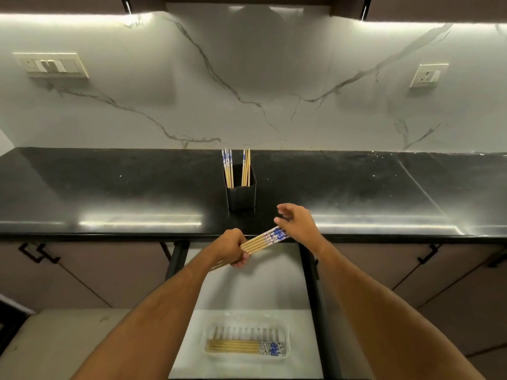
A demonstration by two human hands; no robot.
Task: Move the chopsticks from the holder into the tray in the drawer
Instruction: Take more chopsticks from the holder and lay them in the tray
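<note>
Seen from above, two bare forearms reach over an open drawer (247, 275) under a glossy black countertop (109, 193). The left hand (233, 249) curls its fingers round the plain wooden ends of a bundle of chopsticks (260, 242), which slants up to the right above the drawer. The right hand (297, 223) meets the bundle's blue-and-white patterned tips, fingers loosely spread and only lightly bent; whether it pinches the tips or merely touches them cannot be told.

Just beyond the hands, a black rectangular holder (241, 194) stands on the countertop near its front edge, with two small clusters of chopsticks (227, 167) upright inside, one at each side.

Near the bottom of the view, between the forearms, a clear plastic tray (247, 327) sits on the drawer's pale floor. More chopsticks (241, 346) lie flat along its near side, patterned ends to the right.

A white marble backsplash (247, 91) rises behind, with a switch plate (52, 64) at left and a socket (428, 75) at right. Brown cabinet doors (82, 270) flank the drawer.
</note>
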